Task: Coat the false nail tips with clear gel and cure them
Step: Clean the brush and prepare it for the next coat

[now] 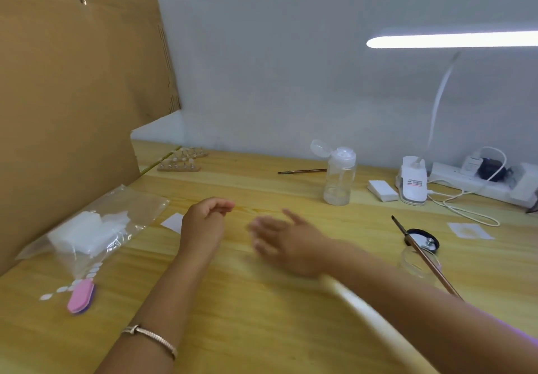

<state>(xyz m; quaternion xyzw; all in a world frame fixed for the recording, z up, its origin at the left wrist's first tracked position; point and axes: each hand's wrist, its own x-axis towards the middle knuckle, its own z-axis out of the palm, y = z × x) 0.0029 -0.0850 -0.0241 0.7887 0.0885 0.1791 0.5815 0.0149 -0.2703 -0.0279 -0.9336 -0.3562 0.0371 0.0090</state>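
False nail tips stand on small holder strips at the back left of the wooden table. A thin brush lies across a small clear gel jar, with its black lid beside it, to the right. My left hand hovers over the table's middle, fingers loosely curled, holding nothing. My right hand is blurred beside it, fingers spread, nothing in it. Both hands are far from the tips and the jar.
A clear pump bottle with its cap flipped open, a second brush, a white lamp base, a power strip and cables stand at the back. A plastic bag of white pads and a pink buffer lie left, below a cardboard wall.
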